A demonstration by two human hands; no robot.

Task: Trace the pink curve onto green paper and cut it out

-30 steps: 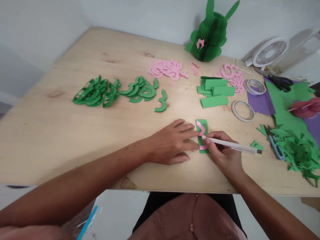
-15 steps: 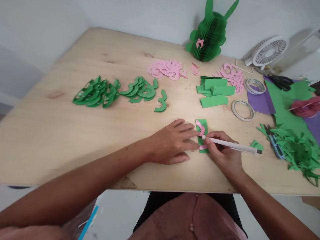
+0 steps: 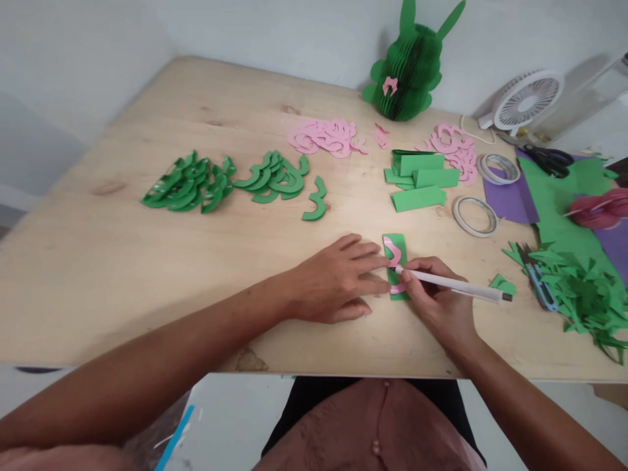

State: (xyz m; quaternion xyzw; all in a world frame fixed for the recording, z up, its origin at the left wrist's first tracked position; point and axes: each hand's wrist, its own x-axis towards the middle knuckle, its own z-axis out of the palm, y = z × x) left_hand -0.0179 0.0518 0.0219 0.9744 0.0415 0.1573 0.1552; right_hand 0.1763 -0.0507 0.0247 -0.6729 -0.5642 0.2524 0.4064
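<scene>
My right hand (image 3: 441, 301) grips a white pen (image 3: 456, 285), its tip resting at the edge of a pink paper cutout (image 3: 392, 251). The curvy cutout lies on a small green paper strip (image 3: 400, 296) on the table. Flat over the table, with fingers stretched, my left hand (image 3: 343, 280) presses the cutout and strip with its fingertips, hiding part of both. Folded green paper strips (image 3: 419, 198) lie beyond my right hand. A cut green wavy piece (image 3: 316, 201) sits beyond my left hand.
Green cutouts (image 3: 189, 184) and pink cutouts (image 3: 326, 136) lie in piles. Tape rolls (image 3: 475, 229), snips (image 3: 540, 281) and green scraps (image 3: 589, 294) are at right. A green honeycomb paper figure (image 3: 409, 75) and a white fan (image 3: 528, 101) stand by the wall.
The view has shifted very slightly. Both hands, the pen and the paper hold practically the same position.
</scene>
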